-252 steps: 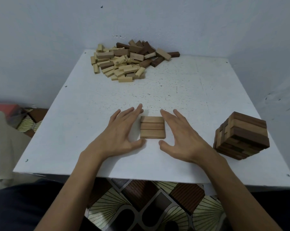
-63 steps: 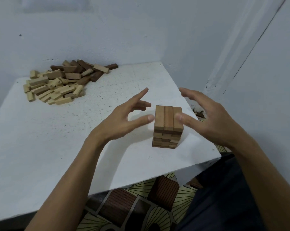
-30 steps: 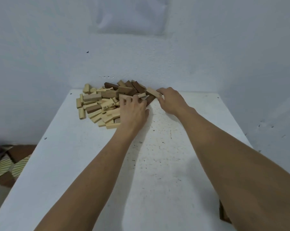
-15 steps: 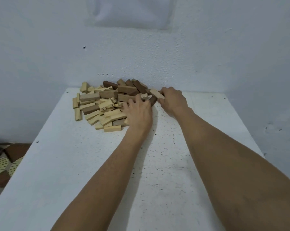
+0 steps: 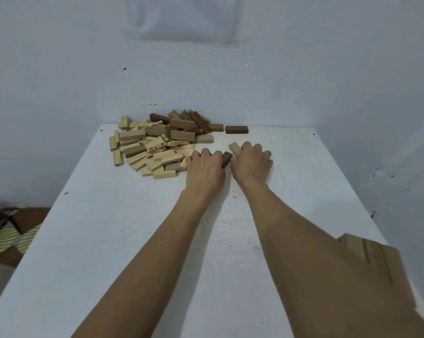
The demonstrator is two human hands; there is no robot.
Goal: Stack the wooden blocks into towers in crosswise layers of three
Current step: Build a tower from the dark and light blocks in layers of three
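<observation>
block pile [image 5: 157,145] at far left of table [image 5: 108,240], mostly unstacked | left hand [image 5: 206,167] curls round dark block [image 5: 226,158], right hand [image 5: 251,162] grips light block [image 5: 235,148], both at pile's right edge | one tower [image 5: 371,252] near right, blurred | many layers left, by my reckoning

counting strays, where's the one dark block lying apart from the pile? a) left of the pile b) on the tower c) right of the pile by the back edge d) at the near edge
c: the lone dark block lies flat just right of the pile, by the table back edge.
</observation>
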